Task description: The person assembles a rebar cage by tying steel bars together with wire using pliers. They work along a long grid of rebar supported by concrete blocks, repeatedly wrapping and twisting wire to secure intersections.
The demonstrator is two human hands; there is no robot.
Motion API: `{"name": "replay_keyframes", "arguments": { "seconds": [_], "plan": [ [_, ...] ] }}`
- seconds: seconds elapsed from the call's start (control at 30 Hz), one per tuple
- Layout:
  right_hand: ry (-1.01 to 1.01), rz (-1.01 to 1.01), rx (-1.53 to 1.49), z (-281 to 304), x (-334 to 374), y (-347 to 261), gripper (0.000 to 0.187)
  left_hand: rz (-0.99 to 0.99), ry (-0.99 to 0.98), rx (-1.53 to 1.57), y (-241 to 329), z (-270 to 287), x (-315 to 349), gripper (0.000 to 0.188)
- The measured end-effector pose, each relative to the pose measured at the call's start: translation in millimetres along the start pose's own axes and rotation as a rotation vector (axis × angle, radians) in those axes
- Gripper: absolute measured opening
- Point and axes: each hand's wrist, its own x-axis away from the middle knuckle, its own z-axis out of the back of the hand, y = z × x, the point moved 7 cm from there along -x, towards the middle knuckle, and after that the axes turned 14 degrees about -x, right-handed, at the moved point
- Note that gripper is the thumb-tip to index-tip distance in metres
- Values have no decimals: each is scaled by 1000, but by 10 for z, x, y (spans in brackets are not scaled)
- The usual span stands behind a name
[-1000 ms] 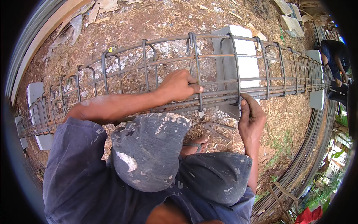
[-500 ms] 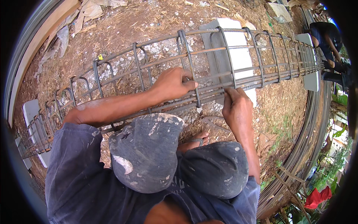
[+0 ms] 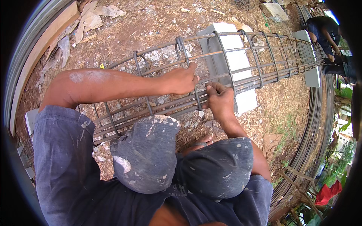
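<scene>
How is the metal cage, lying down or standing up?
Lying down: the metal cage stretches sideways over the white block.

The cage (image 3: 231, 72) is dull metal, bumpy in places, with rusty brown patches. The block (image 3: 243, 62) under it looks flat and matt. At the far left, the board (image 3: 56, 37) is plain wood. The trousers (image 3: 147, 154) are dark cloth, with crusty pale splotches. The left sleeve (image 3: 62, 132) is faded cloth. The ground (image 3: 281, 116) is rough dirt and dry bits.
</scene>
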Motion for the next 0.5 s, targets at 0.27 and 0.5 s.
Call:
{"name": "replay_keyframes", "arguments": {
  "seconds": [0.27,0.5],
  "plan": [
    [-93,183,264,57,44,113,22,-92,372,123,-71,5,49,20],
    [-79,474,570,192,179,-253,14,-40,625,278,7,-93,300,14]
  ]
}}
